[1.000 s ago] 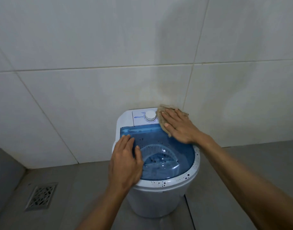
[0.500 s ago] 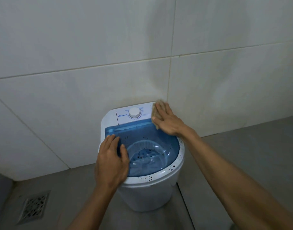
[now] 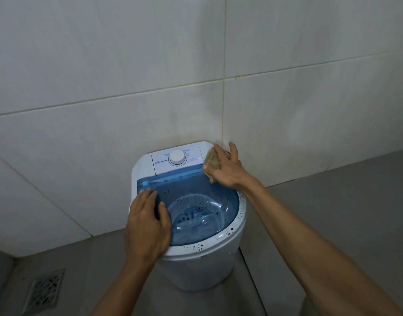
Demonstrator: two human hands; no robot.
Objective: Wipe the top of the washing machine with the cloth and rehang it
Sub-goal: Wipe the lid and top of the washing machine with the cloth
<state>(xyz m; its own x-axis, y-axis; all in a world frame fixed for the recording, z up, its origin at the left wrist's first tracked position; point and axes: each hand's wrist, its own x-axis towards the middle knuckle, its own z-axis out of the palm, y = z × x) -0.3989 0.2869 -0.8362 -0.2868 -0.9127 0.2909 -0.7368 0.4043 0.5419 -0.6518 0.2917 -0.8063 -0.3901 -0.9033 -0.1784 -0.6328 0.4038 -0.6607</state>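
A small white washing machine [image 3: 202, 267] stands on the floor against the tiled wall, with a see-through blue lid [image 3: 196, 192] and a white dial [image 3: 177, 157] on its back panel. My right hand [image 3: 227, 171] grips a bunched tan cloth [image 3: 212, 161] at the machine's back right corner, beside the dial panel. My left hand [image 3: 146, 224] rests flat on the front left of the lid, fingers spread. Dark specks dot the white rim [image 3: 240, 213] along the front and right.
A white tiled wall [image 3: 196, 76] rises directly behind the machine. Grey floor tiles [image 3: 332, 201] spread to the right and front. A metal floor drain grate [image 3: 44, 290] lies at the lower left.
My right hand has gone from pressing the cloth flat on the back right corner to bunching it in its fingers. The left hand stays on the lid.
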